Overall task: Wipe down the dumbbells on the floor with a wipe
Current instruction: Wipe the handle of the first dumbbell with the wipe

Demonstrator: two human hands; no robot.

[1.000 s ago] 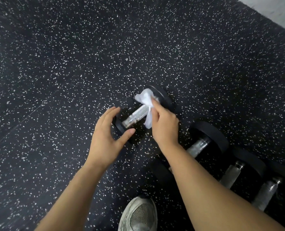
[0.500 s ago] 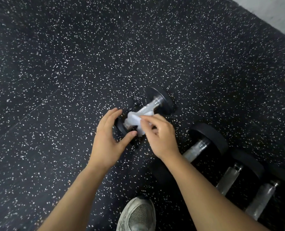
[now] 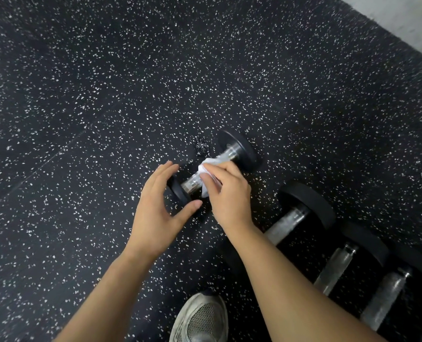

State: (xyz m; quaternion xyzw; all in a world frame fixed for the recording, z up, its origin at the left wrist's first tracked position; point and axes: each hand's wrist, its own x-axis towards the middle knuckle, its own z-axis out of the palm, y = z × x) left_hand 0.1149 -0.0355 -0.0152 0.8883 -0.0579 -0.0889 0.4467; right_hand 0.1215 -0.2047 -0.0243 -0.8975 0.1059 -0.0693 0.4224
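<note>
Small dumbbell (image 3: 229,154) lying on speckled rubber floor (image 3: 106,95), right hand (image 3: 229,196) fingers curled, pinching white wipe (image 3: 206,172) around chrome handle, left hand (image 3: 155,211) fingers spread, cupping near end plate, larger dumbbells (image 3: 303,213) beside, grey shoe (image 3: 200,317) below.

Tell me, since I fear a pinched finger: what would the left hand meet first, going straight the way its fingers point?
Probably the small dumbbell's near head, just ahead of the left hand; depth is unclear.
</note>
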